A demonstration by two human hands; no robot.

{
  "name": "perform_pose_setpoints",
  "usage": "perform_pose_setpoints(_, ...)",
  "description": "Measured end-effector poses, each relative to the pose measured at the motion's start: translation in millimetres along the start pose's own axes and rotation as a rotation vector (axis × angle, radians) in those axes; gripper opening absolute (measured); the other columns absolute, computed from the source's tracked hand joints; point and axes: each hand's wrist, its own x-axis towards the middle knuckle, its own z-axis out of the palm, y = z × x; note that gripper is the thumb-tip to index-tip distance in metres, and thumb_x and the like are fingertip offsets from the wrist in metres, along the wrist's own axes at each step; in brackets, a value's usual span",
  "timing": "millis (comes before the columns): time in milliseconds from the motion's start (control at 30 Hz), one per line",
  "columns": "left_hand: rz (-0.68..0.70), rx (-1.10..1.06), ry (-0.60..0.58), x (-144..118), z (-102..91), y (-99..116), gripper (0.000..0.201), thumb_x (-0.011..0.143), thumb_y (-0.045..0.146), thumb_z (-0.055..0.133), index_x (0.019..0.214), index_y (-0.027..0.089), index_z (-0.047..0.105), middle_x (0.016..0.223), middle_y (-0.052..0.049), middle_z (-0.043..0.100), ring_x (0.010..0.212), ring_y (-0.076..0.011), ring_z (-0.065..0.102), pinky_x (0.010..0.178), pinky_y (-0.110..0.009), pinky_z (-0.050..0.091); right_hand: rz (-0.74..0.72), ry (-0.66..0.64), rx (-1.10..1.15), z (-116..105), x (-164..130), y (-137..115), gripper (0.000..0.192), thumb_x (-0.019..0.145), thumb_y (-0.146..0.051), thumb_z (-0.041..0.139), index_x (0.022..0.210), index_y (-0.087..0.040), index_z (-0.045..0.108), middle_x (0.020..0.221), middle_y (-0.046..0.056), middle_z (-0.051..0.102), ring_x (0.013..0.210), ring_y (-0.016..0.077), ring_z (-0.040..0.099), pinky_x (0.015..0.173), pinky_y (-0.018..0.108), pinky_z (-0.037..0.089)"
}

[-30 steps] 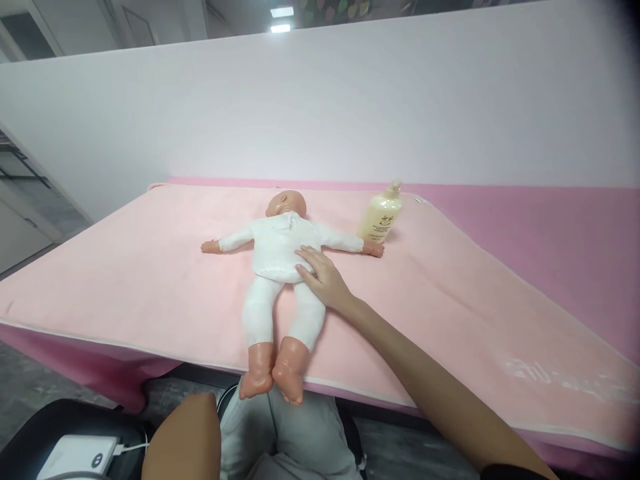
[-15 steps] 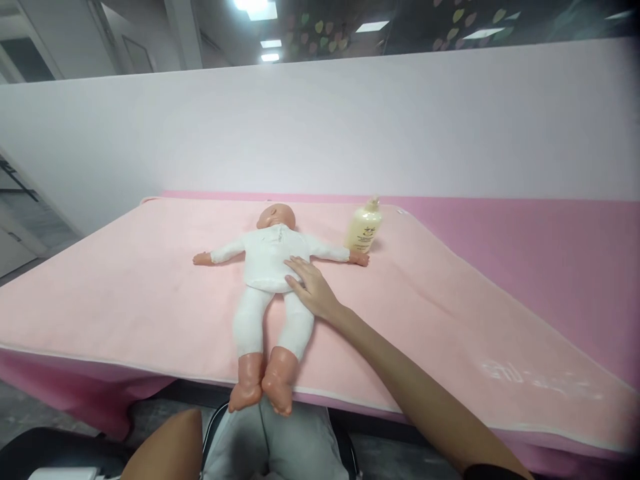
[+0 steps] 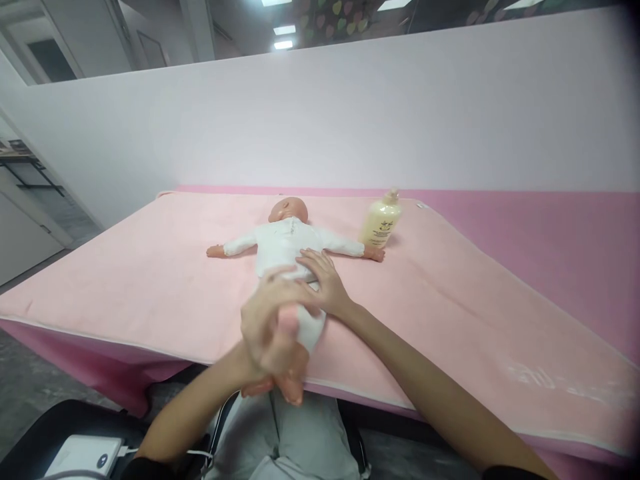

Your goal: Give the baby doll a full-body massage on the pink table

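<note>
Doll: we are seeing the doll [image 3: 283, 240] lying face up on the pink table [image 3: 150, 287], feet at the near edge.
Left hand [image 3: 267, 327]: we are wrapping fingers around its legs.
Right hand [image 3: 323, 283]: we are resting flat, fingers apart, on its hip.
Bottle [image 3: 381, 223]: standing beside the doll's hand.

Both hands bare: no gloves, rings, watch or bands visible. Left hand [image 3: 267, 333] blurred, detail of fingers unclear. Right hand [image 3: 325, 283] sharper, fingers slim, nails short and unpainted as far as visible. Forearms bare to near elbow. Dark sleeve edge, black or near black, at right arm by bottom frame edge; similar dark edge at left arm. Light grey trousers [image 3: 295, 437] on lap, soft fabric with folds.
</note>
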Motion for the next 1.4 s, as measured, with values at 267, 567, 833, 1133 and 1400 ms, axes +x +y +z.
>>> perform_pose_setpoints(267, -0.239, 0.178, -0.018, 21.5, -3.8, -129.0, 0.031, 0.097, 0.036, 0.04, 0.088, 0.02, 0.064, 0.066, 0.0, 0.06, 0.065, -0.0157, 0.06, 0.066, -0.03, 0.047, -0.008, -0.015, 0.044, -0.1, 1.2, 1.4, 0.035, 0.084, -0.03, 0.051, 0.117, -0.022, 0.059, 0.131, 0.011, 0.058, 0.126, 0.0263, 0.051, 0.111, 0.053, 0.032)
perform_pose_setpoints(567, -0.447, 0.304, -0.154, 1.7, -7.5, -168.8, 0.02, 0.091, 0.03, 0.048, 0.087, 0.02, 0.064, 0.092, -0.005, 0.068, 0.089, -0.022, 0.061, 0.081, -0.036, 0.046, 0.032, -0.014, 0.06, -2.2, 1.6, 0.2, 0.034, 0.084, -0.033, 0.054, 0.115, -0.022, 0.061, 0.131, 0.012, 0.059, 0.124, 0.0263, 0.052, 0.112, 0.053, 0.032)
perform_pose_setpoints(833, -0.292, 0.319, -0.322, 3.9, -11.8, -158.0, 0.019, 0.09, 0.031, 0.05, 0.09, 0.022, 0.067, 0.096, -0.004, 0.068, 0.096, -0.0242, 0.059, 0.091, -0.041, 0.04, 0.108, 0.105, 0.233, 2.7, 3.7, 3.6, 0.014, 0.08, -0.028, 0.061, 0.086, -0.023, 0.072, 0.108, 0.009, 0.07, 0.104, 0.0231, 0.065, 0.107, 0.048, 0.043)
perform_pose_setpoints(1133, -0.425, 0.077, -0.438, 0.5, -11.1, -162.6, 0.033, 0.079, 0.026, 0.052, 0.109, 0.02, 0.066, 0.115, -0.007, 0.064, 0.112, -0.0254, 0.054, 0.103, -0.041, 0.037, 0.07, 0.123, 0.277, 6.2, 4.1, 9.5, 0.011, 0.08, -0.028, 0.064, 0.083, -0.025, 0.074, 0.091, 0.003, 0.075, 0.092, 0.0201, 0.07, 0.106, 0.048, 0.046)
perform_pose_setpoints(1400, -0.469, 0.223, -0.305, -1.8, -7.2, -161.4, 0.023, 0.079, 0.021, 0.051, 0.093, 0.019, 0.068, 0.099, -0.005, 0.068, 0.1, -0.0229, 0.058, 0.096, -0.037, 0.042, -0.006, 0.057, 0.198, -0.6, 6.0, 1.1, 0.014, 0.081, -0.025, 0.059, 0.092, -0.024, 0.069, 0.1, 0.005, 0.072, 0.097, 0.0209, 0.067, 0.106, 0.047, 0.045)
